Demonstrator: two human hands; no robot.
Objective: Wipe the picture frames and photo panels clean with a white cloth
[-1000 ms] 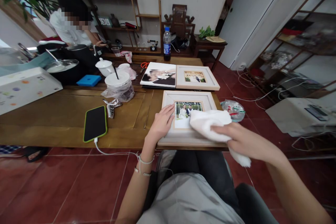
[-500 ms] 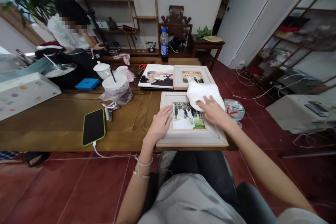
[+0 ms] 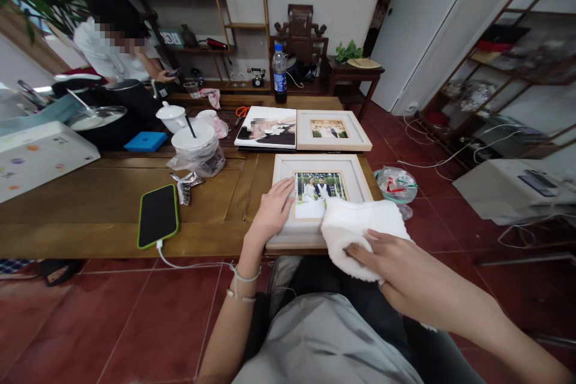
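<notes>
A white-framed wedding photo (image 3: 321,167) lies flat at the near edge of the wooden table (image 3: 90,204). My left hand (image 3: 272,211) rests flat on the frame's left side, fingers stretched out. My right hand (image 3: 387,264) presses a white cloth (image 3: 355,225) onto the frame's near right corner, fingers spread over the cloth. The cloth hides that corner of the frame.
Behind lie a second framed photo (image 3: 333,131) and a photo album (image 3: 267,127). To the left are a green-cased phone (image 3: 157,216) on a cable, a metal clip (image 3: 184,183), a bagged white cup (image 3: 195,147), a teapot (image 3: 171,117). Another person (image 3: 117,42) stands far left. A bottle (image 3: 279,75) stands at the back.
My right hand has drawn the cloth from the frame's far right corner down to its near right corner. My left hand has stayed on the frame.
</notes>
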